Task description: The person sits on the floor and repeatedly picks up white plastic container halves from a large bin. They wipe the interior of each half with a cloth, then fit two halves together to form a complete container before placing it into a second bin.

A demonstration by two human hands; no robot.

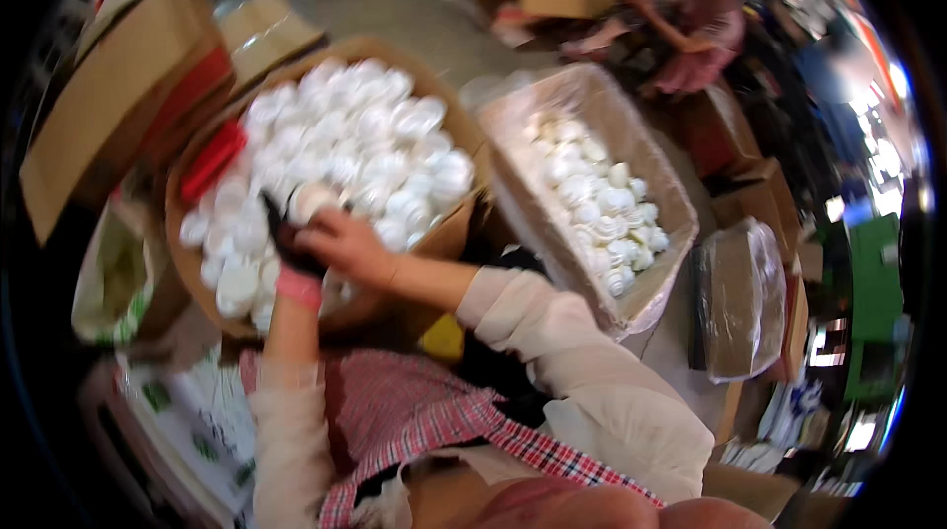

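Observation:
My left hand [293, 245], in a black glove with a pink cuff, is raised over a large cardboard box [456, 233]. It is closed around a round whitish piece [312, 201] with a paler rim. My right hand [347, 247], bare, lies against that piece from the right; its fingers are bent onto it, and the fingertips are partly hidden. Beneath both hands the box is heaped with white, glossy round pieces [345, 125], too blurred to name exactly. A red object [213, 160] sits among them along the left wall.
To the right stands a plastic-lined box [513, 130] with more white pieces [602, 209]. Open cartons [123, 85] crowd the left, near a pale sack [109, 268]. A plastic-wrapped carton [742, 297] stands farther right. Another person [700, 41] sits at the back right.

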